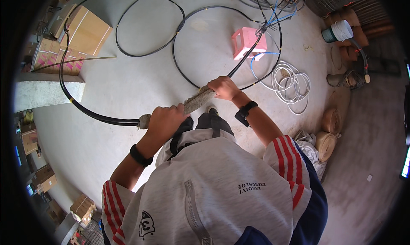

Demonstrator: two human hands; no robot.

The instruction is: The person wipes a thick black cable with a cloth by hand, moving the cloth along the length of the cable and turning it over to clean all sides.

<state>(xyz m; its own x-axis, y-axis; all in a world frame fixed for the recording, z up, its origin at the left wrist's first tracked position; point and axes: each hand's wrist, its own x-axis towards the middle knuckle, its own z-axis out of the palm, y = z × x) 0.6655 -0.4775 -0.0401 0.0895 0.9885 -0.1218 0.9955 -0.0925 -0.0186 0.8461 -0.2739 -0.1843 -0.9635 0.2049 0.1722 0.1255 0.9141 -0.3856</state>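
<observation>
A rough grey-brown cloth [199, 101] is wrapped around a bundle of black cables [105, 118] in front of me. My left hand [166, 118] is closed around the cloth at its left part, and the cloth's end sticks out beyond the hand. My right hand [224, 88] grips the cloth's upper right end, where the cables run on up to a pink plastic stool [249, 41]. Cable ends and blue strands lie tangled over the stool. Yellow bands mark the black cables, which loop widely across the floor. What lies inside the cloth is hidden.
A coil of white hose or cable [290, 85] lies right of the stool. Cardboard boxes [86, 30] stand beside a pale ledge [48, 93] at left. A bucket [333, 33] stands upper right, with rolls of tan strip material [325, 145] below it. My shoe [212, 110] is close under the cloth.
</observation>
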